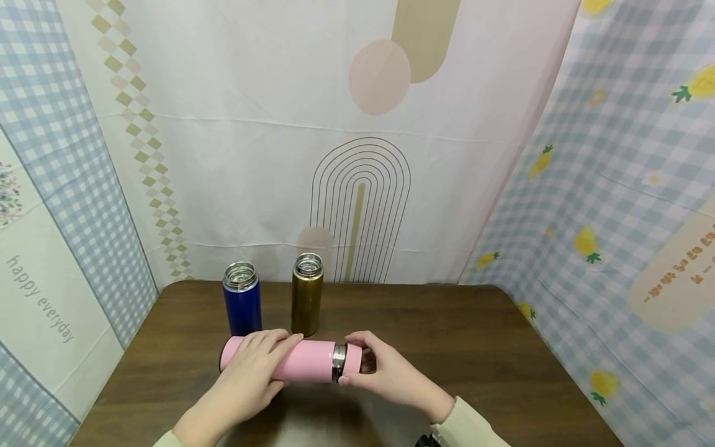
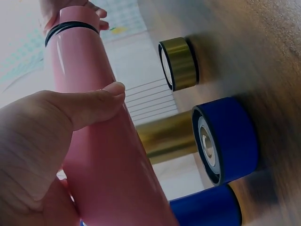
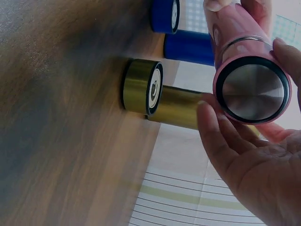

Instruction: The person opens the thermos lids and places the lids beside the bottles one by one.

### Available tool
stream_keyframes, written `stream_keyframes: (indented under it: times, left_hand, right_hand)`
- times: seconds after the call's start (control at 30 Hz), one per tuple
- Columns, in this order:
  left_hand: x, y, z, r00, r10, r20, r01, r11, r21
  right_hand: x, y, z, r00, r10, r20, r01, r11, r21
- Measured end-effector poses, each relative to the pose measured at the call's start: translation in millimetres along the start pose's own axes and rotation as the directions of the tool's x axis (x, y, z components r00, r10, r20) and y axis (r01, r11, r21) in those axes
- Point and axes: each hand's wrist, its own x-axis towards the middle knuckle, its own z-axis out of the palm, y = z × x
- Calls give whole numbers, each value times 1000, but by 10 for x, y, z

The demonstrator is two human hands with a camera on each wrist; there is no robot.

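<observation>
A pink thermos bottle (image 1: 310, 362) is held sideways above the table. My left hand (image 1: 248, 375) grips its body, and the thumb lies across it in the left wrist view. My right hand (image 1: 385, 372) holds the pink lid (image 1: 354, 360) between thumb and fingers at the bottle's right end. A strip of steel neck (image 1: 339, 360) shows between lid and body. In the right wrist view the lid's round steel top (image 3: 254, 92) faces the camera. Behind the pink bottle stand a blue bottle (image 1: 242, 307) and a gold bottle (image 1: 306, 304), both lidless and upright.
A gold lid (image 2: 182, 63) and a blue lid (image 2: 230, 141) rest on the wooden table (image 1: 447, 335) near their bottles; the head view hides both behind the pink bottle and hands. Patterned cloth (image 1: 251, 174) hangs behind the table and at its sides.
</observation>
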Motion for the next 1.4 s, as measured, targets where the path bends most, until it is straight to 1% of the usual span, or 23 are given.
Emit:
stream_keyframes:
  times: [0.03,0.1,0.13,0.2,0.23,0.27,0.33,0.37,0.43,0.47,0.57,0.6,0.7,0.9,1.07,1.17,1.27,1.4]
  left_hand:
    - [0,-1,0,1000,-10,10,10,1000,-1]
    - [4,-1,-8,999,-30,34,30,1000,-5]
    - [9,0,-13,998,-37,43,37,999,-9]
    - [19,1,-29,997,-48,65,49,999,-15]
    - [24,4,-47,995,-53,79,55,998,-20]
    - [28,3,-64,993,-62,96,64,998,-23]
    - [24,-7,-98,988,-85,126,89,996,-24]
    - [16,-15,-115,985,-102,138,106,994,-22]
    - [-7,-36,-145,979,-139,152,145,989,-27]
    - [-19,-51,-150,976,-157,150,164,986,-32]
    - [-37,-75,-155,977,-181,116,189,980,-60]
    - [-37,-78,-153,977,-184,106,192,979,-67]
    - [-32,-77,-146,979,-184,86,190,979,-77]
    - [-34,-75,-136,977,-198,84,204,976,-78]
    - [-28,-45,-112,962,-251,108,261,961,-92]
    - [-13,-23,-97,958,-265,110,278,954,-115]
    - [25,3,-83,964,-255,77,264,951,-160]
    - [108,56,-55,969,-248,0,241,943,-230]
  right_hand:
    - [-5,-3,-1,1000,-11,-4,11,1000,-3]
    - [-15,-19,-7,999,-47,-20,46,998,-45]
    - [-20,-28,-10,997,-72,-27,69,995,-76]
    - [-25,-45,-15,989,-141,-41,133,979,-157]
    - [-24,-50,-18,980,-193,-46,176,955,-239]
    - [-20,-49,-24,968,-247,-50,218,919,-327]
    - [-10,-31,-47,940,-338,-56,272,836,-477]
    - [-5,-15,-61,924,-376,-63,286,793,-537]
    - [0,24,-97,901,-424,-88,281,728,-626]
    - [1,47,-115,898,-428,-106,272,726,-632]
    - [-2,114,-147,900,-406,-157,240,763,-600]
    - [-3,133,-151,903,-394,-169,229,777,-586]
    - [-2,180,-152,911,-365,-192,206,806,-555]
    - [-16,202,-154,928,-311,-203,167,837,-521]
    - [-39,224,-158,940,-281,-196,147,847,-511]
    - [-51,265,-163,946,-259,-193,134,858,-495]
    - [-69,339,-183,953,-225,-205,106,877,-468]
    - [-104,459,-230,959,-165,-230,52,901,-431]
